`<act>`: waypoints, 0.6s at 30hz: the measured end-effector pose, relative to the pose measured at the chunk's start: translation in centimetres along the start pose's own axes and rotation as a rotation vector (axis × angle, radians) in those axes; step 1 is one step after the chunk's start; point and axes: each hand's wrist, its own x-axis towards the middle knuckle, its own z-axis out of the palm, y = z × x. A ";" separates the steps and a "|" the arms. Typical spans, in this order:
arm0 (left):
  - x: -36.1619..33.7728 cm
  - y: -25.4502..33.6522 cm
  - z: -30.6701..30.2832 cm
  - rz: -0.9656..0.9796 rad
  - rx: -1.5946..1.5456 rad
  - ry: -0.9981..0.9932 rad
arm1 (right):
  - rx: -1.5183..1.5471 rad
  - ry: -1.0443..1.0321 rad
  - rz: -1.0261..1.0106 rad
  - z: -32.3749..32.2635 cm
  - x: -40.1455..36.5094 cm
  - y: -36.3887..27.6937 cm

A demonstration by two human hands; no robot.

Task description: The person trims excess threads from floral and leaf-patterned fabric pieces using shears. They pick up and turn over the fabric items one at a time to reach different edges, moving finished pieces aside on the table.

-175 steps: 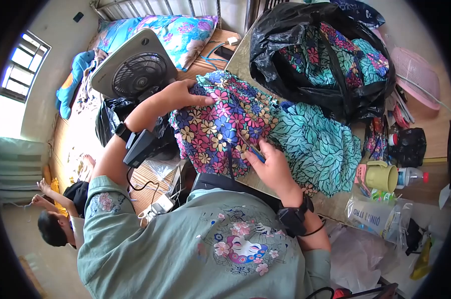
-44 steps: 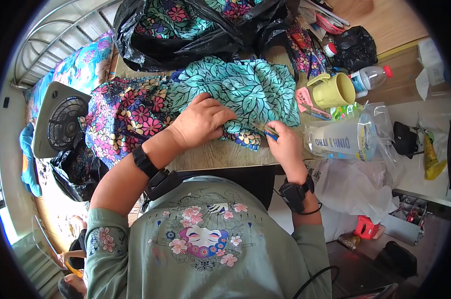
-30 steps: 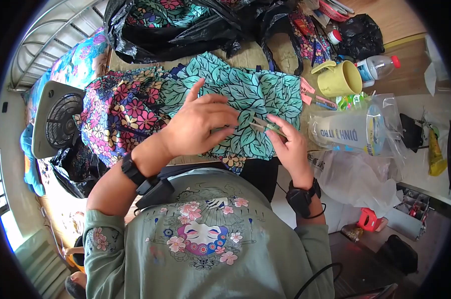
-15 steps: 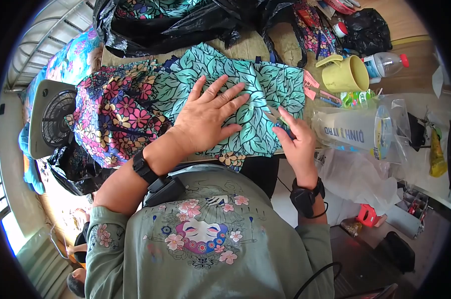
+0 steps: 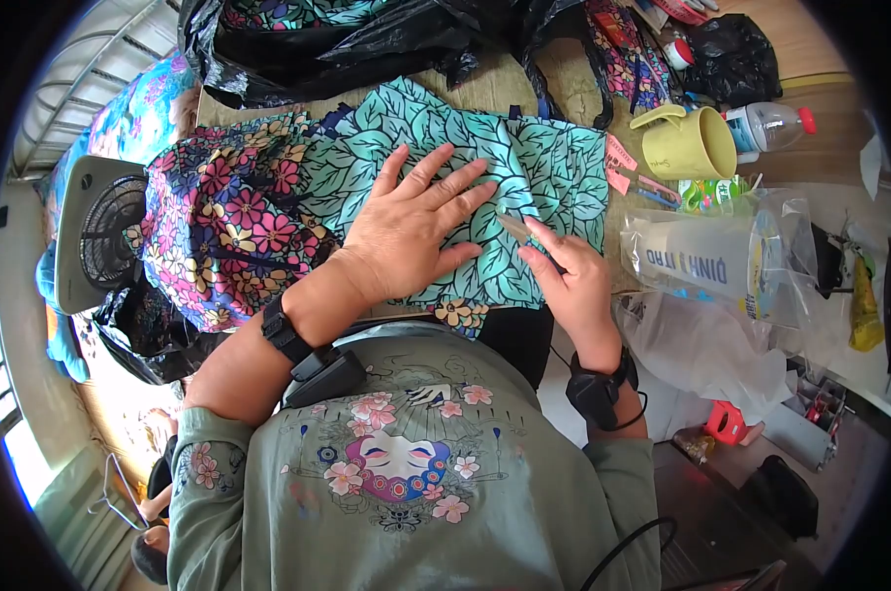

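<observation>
1. Since the earlier frame, the snips (image 5: pixel 513 228) have been shifted a little toward the left hand (image 5: pixel 411 231), which is pretty much where it was, pressed down with spread fingers.
2. Right hand (image 5: pixel 575 281): the snips are pinched between thumb and fingers, metal blades pointed up and left over the cloth. Can't tell if the blade tips are touching it.
3. Left hand: fingers fanned out, nothing gripped. The leaf-print cloth (image 5: pixel 554 177) is pinned under it, palm down.
4. That teal cloth is laid out on the table (image 5: pixel 570 84), wrinkled around the fingers, with its right edge near the mug (image 5: pixel 697 143). A small flowery bit is seen poking out below it, at the table edge.
5. Flowery cloth (image 5: pixel 239 212) is bunched up at the left, right up against the teal one.
6. Farther out, a big black bag (image 5: pixel 298 59) stuffed with similar prints is parked behind the cloth. To the right, the yellow mug is tipped on its side, a red-capped bottle (image 5: pixel 765 128) lying just beside it, and clear packaging (image 5: pixel 701 256) is seen nearer the body.
7. Off left: a fan (image 5: pixel 106 231), and another person (image 5: pixel 150 555) is partly caught at the bottom corner.
</observation>
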 end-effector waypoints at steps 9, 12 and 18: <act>-0.1 -0.1 0.0 -0.001 -0.011 0.011 | -0.011 0.021 -0.017 0.2 0.4 -0.6; -0.1 -0.1 0.2 0.002 -0.023 0.028 | -0.009 0.007 -0.006 0.2 0.4 -0.9; 0.0 -0.1 0.1 -0.001 -0.027 0.022 | -0.004 -0.043 -0.080 -0.1 0.3 -1.0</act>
